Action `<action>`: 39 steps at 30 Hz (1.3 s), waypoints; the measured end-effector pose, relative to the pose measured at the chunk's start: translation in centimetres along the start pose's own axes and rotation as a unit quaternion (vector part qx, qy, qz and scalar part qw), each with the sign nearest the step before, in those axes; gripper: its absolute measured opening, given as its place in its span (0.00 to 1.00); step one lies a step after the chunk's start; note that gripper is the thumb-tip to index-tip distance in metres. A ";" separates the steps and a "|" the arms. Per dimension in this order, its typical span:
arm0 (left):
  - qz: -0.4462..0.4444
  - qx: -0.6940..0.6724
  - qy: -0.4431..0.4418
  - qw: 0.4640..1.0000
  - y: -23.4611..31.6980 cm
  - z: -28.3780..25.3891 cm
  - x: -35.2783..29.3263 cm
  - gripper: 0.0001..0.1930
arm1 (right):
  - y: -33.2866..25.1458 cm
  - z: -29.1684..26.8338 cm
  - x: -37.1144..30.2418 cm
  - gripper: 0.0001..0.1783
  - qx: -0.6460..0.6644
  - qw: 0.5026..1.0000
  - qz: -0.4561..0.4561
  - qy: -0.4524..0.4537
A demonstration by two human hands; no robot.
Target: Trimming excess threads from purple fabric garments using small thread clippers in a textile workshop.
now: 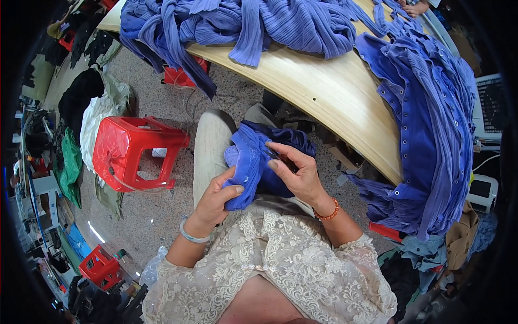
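A blue-purple ribbed garment lies bunched over my lap. My left hand is closed on its lower left edge, thumb on top of the cloth. Small pale bits show on the fabric near that thumb. Between the thumb and fingers of my right hand is a pair of dark thread snips, mostly covered by the fingers. Its tip is at the garment's upper right part; whether it touches the cloth I cannot tell.
A pale wooden table curves ahead, heaped with blue-purple ribbed garments. More garments with metal eyelets hang over its right end. Another person's hand is at the far right. A red stool stands left, beside cloth piles.
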State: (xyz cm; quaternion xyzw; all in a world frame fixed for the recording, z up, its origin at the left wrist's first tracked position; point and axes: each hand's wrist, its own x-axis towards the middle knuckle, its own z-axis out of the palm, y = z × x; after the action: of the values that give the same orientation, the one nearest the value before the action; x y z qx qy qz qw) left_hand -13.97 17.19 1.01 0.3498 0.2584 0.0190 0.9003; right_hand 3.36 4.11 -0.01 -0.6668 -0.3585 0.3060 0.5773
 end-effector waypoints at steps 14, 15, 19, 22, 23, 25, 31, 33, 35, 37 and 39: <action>-0.022 0.055 0.001 0.998 -0.3 0.0 0.0 0.26 | 1.2 1.5 0.9 0.16 -0.018 0.996 -0.086 -0.014; -0.024 0.050 0.007 0.998 -0.2 0.2 0.0 0.26 | 1.0 1.4 0.9 0.16 -0.017 0.996 -0.085 -0.015; -0.021 0.042 -0.006 0.999 0.0 0.4 0.2 0.27 | 0.6 1.0 0.9 0.18 -0.107 0.981 -0.151 0.058; -0.020 0.033 -0.017 0.999 0.0 0.1 0.2 0.30 | 0.5 0.7 0.8 0.17 -0.108 0.972 -0.199 0.069; -0.020 0.033 -0.017 0.999 0.3 0.4 0.3 0.30 | 0.4 0.5 0.6 0.16 -0.088 0.973 -0.208 0.040; -0.008 0.010 -0.032 0.999 0.9 1.2 0.3 0.33 | -0.5 -0.2 0.2 0.14 -0.049 0.973 -0.222 -0.047; -0.012 0.011 -0.050 0.999 1.0 0.8 0.5 0.34 | -1.1 -1.3 -1.4 0.18 0.041 0.971 -0.150 -0.184; -0.014 -0.011 -0.036 0.999 1.1 0.9 0.5 0.33 | -1.3 -2.0 -1.2 0.15 0.064 0.978 -0.128 -0.153; 0.004 -0.052 0.003 0.999 0.9 1.0 0.5 0.28 | -0.9 -2.6 -1.1 0.15 0.009 0.994 -0.063 -0.092; -0.009 -0.052 0.039 0.998 0.7 0.3 0.5 0.26 | 0.0 -2.9 -0.9 0.21 -0.013 0.998 -0.007 -0.066; -0.019 -0.056 0.082 0.995 0.4 -0.4 0.6 0.20 | 1.0 -2.8 -0.9 0.22 -0.014 0.998 -0.013 -0.063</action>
State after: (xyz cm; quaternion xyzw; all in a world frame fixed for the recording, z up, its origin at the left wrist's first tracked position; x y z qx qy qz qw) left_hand -13.59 17.88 0.81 0.2908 0.3365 0.0451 0.8945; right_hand 5.30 1.73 -0.58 -0.6496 -0.4067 0.3350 0.5481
